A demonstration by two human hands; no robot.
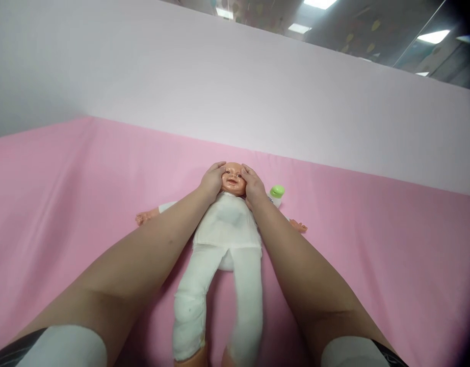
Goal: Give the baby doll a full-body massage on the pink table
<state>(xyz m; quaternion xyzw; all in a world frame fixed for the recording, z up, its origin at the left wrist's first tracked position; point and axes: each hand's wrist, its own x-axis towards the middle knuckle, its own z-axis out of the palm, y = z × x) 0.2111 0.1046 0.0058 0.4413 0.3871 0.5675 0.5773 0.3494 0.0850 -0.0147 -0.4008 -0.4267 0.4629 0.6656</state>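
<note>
A baby doll in a white cloth outfit lies on its back, its head away from me and its legs toward me. My left hand is cupped against one side of the doll's head, and my right hand presses on the other side, fingers curved along the temples. The doll's face shows between my hands. Its arms stretch out to both sides, partly hidden behind my forearms. Just right of my right hand is a white bottle with a green cap, its lower part covered by my arm.
The doll rests on a pink sheet with soft folds. Behind it rises a plain white wall. Above the wall's top edge, a glass panel shows bright ceiling lights.
</note>
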